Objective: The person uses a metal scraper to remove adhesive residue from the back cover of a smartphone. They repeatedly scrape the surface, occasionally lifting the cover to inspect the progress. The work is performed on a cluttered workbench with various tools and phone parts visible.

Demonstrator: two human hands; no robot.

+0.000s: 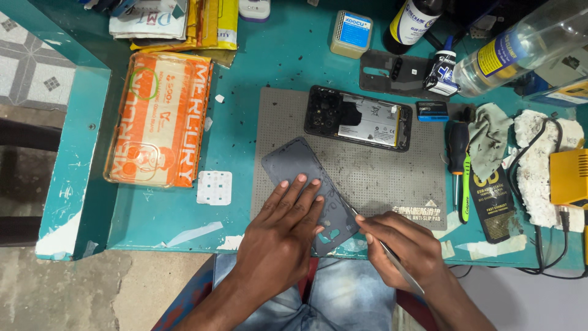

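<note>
A dark grey phone back cover lies at an angle on the grey perforated work mat, near the table's front edge. My left hand rests flat on its lower half, fingers spread, pressing it down. Pinched in my right hand is a thin metal tool, whose tip touches the cover's right edge. Further back on the mat lies an opened phone with its battery and camera parts exposed.
An orange packet in a clear tray sits at the left. A white sticker sheet lies beside the mat. Bottles, a small box, screwdrivers, a cloth, cables and a yellow device crowd the back and right.
</note>
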